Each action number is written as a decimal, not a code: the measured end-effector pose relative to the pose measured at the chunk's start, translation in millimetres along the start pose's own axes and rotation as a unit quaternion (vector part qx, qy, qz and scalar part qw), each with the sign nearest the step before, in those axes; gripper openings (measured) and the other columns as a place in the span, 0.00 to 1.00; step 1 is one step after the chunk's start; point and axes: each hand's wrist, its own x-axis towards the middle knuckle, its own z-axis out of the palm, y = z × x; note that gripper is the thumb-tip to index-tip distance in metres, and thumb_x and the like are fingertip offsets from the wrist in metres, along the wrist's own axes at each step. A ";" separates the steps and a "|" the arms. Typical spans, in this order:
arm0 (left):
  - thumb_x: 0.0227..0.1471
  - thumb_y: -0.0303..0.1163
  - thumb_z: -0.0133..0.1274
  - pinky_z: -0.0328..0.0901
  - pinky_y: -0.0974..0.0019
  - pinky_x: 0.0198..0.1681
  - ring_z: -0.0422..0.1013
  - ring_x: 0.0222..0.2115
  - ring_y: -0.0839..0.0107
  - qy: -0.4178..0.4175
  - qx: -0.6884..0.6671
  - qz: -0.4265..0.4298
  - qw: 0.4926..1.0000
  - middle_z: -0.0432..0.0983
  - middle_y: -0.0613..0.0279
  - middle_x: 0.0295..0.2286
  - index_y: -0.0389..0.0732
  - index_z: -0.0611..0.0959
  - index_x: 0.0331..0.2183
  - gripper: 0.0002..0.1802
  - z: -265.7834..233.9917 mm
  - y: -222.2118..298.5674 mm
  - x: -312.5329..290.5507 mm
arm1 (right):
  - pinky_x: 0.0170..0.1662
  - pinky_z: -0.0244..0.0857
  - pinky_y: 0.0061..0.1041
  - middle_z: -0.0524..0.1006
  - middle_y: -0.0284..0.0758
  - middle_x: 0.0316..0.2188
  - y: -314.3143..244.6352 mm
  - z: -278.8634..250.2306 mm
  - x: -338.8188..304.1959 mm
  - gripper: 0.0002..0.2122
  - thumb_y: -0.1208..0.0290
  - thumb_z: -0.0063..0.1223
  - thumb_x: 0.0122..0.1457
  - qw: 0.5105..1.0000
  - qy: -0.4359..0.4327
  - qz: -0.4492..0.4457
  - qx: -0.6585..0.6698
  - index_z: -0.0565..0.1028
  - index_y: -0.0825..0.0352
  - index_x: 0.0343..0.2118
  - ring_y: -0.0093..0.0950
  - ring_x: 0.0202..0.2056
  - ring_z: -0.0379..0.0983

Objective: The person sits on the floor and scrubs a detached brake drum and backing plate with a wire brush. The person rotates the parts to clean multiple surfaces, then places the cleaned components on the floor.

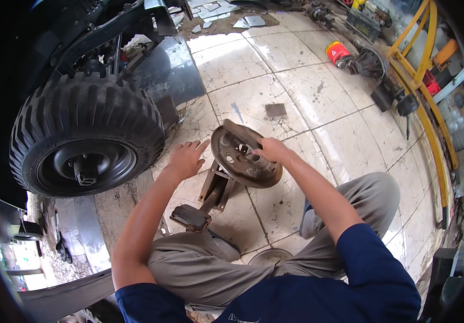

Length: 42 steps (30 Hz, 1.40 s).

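A round, rusty brake backing plate (261, 179) is tilted in front of me, with holes in its middle. Along its upper edge lies a curved brake shoe (237, 131). My right hand (273, 151) closes its fingers around the right end of that shoe. To the left of the plate, my left hand (187, 159) is open, fingers spread, close to the rim and holding nothing. Under the plate stands a rusty metal stand (218, 188), partly hidden by it. A flat dark metal block (191, 217) sits at the stand's near end, by my left leg.
A big treaded wheel (89, 134) on a vehicle fills the left. A dark metal sheet (170, 70) lies behind it. Ahead on the tiles is a small brown piece (275, 110). At right are a red-yellow can (338, 53), axle parts (369, 63) and a yellow frame (428, 134).
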 end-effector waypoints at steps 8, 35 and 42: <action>0.55 0.35 0.55 0.60 0.49 0.56 0.67 0.52 0.52 -0.001 -0.039 -0.023 0.999 0.70 0.52 0.51 0.52 0.58 0.67 0.41 -12.1 30.6 18.3 | 0.48 0.70 0.42 0.80 0.49 0.41 13.9 -2.5 -6.7 0.24 0.55 0.59 0.57 0.989 0.055 -0.134 -0.034 0.75 0.65 0.53 0.49 0.44 0.77; 0.59 0.49 0.50 0.49 0.41 0.66 0.51 0.66 0.55 0.017 0.075 0.081 0.994 0.55 0.52 0.65 0.49 0.63 0.65 0.37 8.1 40.7 16.0 | 0.48 0.70 0.38 0.80 0.50 0.43 14.7 2.5 -14.7 0.24 0.59 0.59 0.59 0.986 0.120 -0.091 0.075 0.74 0.66 0.55 0.44 0.44 0.79; 0.60 0.49 0.49 0.51 0.42 0.66 0.54 0.65 0.55 -0.106 0.050 0.032 0.993 0.57 0.53 0.64 0.52 0.64 0.65 0.34 6.5 36.3 3.6 | 0.43 0.70 0.33 0.82 0.47 0.36 -5.9 6.0 -1.3 0.21 0.57 0.57 0.61 0.992 0.048 -0.063 0.099 0.76 0.65 0.53 0.38 0.36 0.79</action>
